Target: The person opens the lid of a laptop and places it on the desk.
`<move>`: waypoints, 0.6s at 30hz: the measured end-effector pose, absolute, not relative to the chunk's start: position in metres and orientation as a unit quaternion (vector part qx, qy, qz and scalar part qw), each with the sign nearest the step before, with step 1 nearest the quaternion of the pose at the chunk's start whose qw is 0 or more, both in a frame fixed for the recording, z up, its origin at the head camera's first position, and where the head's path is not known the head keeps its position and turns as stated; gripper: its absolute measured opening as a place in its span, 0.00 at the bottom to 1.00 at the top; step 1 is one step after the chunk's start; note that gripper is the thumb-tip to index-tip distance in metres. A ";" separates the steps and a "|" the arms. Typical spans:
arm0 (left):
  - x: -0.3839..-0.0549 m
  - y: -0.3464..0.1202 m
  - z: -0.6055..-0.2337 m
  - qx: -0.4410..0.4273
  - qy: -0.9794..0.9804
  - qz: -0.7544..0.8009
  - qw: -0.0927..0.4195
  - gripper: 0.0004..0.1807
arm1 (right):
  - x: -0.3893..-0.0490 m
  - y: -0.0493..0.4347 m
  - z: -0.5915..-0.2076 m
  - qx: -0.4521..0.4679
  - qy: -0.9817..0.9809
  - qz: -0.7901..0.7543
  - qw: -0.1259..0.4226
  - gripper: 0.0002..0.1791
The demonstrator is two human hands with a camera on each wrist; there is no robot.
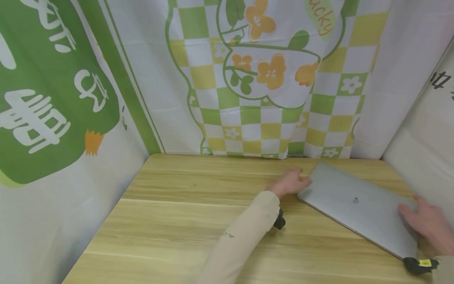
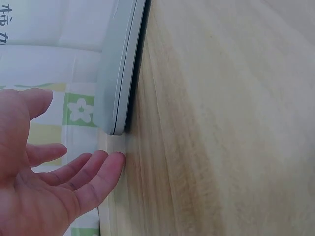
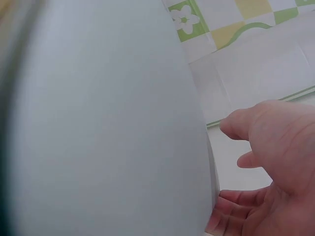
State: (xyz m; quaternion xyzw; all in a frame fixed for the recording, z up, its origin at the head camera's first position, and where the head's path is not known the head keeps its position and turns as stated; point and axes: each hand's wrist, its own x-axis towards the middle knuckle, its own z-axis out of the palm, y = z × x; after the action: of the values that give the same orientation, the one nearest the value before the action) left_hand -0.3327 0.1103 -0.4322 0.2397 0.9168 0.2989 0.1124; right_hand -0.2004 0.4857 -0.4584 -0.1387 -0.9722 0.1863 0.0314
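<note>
A closed silver-grey laptop [image 1: 340,193] with a small dark logo on its lid lies at an angle on the right part of the wooden table. My left hand [image 1: 288,182] is beside its left corner. In the left wrist view, that hand's fingers are spread and loosely bent, apart from the laptop's corner [image 2: 118,118]. At the laptop's right end is my right hand [image 1: 427,221]. The right wrist view has its lower fingers [image 3: 234,211] at the laptop's edge, with some tips partly hidden there, while the thumb stands away from the lid [image 3: 113,123].
The wooden table [image 1: 177,228] stretches to the left and front. Behind it hangs a white cloth [image 1: 266,130] with green and yellow checks and orange flowers. More printed cloth [image 1: 53,102] closes off the left side, and a pale cloth [image 1: 429,150] the right.
</note>
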 end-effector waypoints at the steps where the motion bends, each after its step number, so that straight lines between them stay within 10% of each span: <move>1: -0.332 0.111 -0.432 0.238 0.919 0.295 0.111 0.36 | -0.201 0.486 -0.459 -0.139 -0.972 0.188 0.035 0.44; 18: -0.329 0.122 -0.435 0.229 0.920 0.298 0.114 0.35 | -0.199 0.484 -0.452 -0.155 -0.967 0.202 -0.003 0.46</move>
State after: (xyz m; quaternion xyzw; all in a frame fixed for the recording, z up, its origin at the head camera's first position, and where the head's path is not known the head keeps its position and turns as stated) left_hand -0.3293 0.1218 -0.4349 0.2291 0.9196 0.2978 0.1144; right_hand -0.1986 0.4841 -0.4525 -0.1549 -0.9670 0.2020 -0.0029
